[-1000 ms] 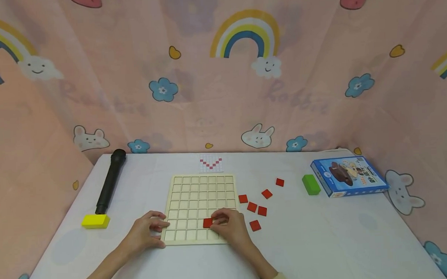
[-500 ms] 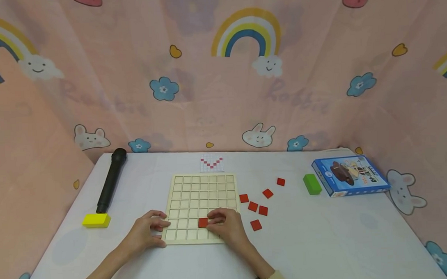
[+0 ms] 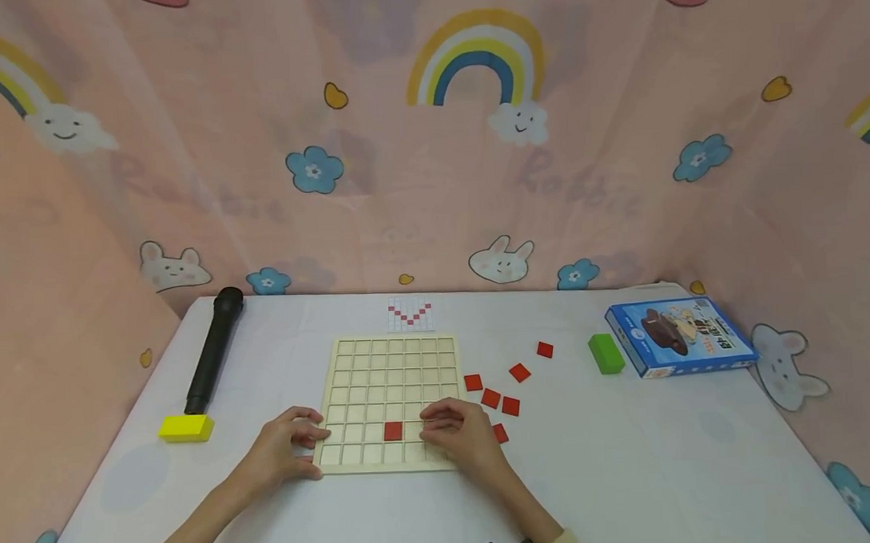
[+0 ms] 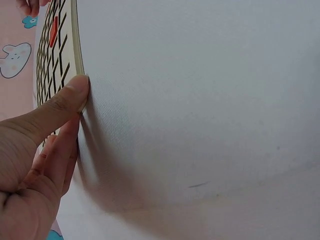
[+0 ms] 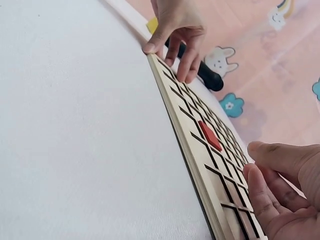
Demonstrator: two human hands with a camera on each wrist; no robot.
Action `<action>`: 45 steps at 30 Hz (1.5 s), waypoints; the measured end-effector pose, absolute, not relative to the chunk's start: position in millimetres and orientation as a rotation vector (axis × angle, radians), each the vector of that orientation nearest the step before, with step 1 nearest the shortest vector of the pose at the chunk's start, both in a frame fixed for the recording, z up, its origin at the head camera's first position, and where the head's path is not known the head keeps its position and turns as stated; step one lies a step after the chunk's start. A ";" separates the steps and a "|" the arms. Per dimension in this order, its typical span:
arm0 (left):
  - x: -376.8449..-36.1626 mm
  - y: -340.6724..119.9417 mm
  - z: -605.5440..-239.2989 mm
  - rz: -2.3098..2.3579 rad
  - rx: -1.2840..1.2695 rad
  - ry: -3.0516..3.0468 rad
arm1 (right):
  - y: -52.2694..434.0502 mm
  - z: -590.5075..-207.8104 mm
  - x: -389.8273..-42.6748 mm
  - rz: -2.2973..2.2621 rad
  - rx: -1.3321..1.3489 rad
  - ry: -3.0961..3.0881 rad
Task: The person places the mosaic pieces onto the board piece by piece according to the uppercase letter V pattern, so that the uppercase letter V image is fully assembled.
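A cream grid board (image 3: 384, 468) lies flat on the white table. My left hand (image 3: 279, 449) grips its near left corner, thumb at the near edge and fingers along the left side. One red square tile (image 3: 393, 431) sits in the second row from the near edge, around the middle; in the right wrist view the tile (image 5: 210, 135) looks slightly raised above the grid lines. My right hand (image 3: 466, 438) hovers over the board's right edge, fingers loosely bent with nothing between them. Several loose red tiles (image 3: 491, 398) lie right of the board, one partly hidden by this hand.
Behind the board lies a small pattern card (image 3: 410, 314) with a red V of squares. A black microphone (image 3: 215, 351) and a yellow block (image 3: 186, 429) are at left. A green block (image 3: 606, 354) and a blue box (image 3: 682, 336) stand at right.
My right hand slid the red tile left along the board, then let go of it and drew back to the right. The left hand has kept its hold on the corner.
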State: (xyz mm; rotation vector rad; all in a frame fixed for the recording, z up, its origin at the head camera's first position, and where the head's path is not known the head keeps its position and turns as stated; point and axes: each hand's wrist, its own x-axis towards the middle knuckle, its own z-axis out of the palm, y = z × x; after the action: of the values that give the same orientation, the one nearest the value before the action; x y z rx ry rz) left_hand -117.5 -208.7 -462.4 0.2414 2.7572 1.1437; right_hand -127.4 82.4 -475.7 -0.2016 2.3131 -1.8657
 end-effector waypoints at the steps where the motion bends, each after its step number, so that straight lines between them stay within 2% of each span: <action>1: -117.3 -209.0 -462.6 1.143 0.230 2.760 | 85.9 -473.3 -126.8 -1.880 -0.193 2.301; 7: -116.4 -211.0 -462.6 1.152 0.243 2.772 | 110.7 -466.4 -123.9 -1.921 -0.113 2.266; 16: -116.4 -210.5 -463.7 1.147 0.211 2.774 | 168.8 -479.0 -129.6 -1.842 -0.057 2.392; 27: -114.7 -208.8 -460.6 1.123 0.187 2.774 | 234.6 -485.9 -158.0 -1.699 -0.116 2.655; 36: -115.2 -204.6 -457.7 1.127 0.136 2.761 | 243.1 -493.9 -187.0 -1.734 -0.089 2.751; 45: -115.5 -204.5 -459.4 1.134 0.180 2.754 | 239.1 -501.1 -208.6 -1.782 0.231 2.775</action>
State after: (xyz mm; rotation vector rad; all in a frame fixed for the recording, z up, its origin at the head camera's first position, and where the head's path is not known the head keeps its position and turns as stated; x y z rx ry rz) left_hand -115.5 -204.5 -459.4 0.1802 2.7537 1.1338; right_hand -208.6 239.1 -501.1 0.2308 2.7747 -1.7823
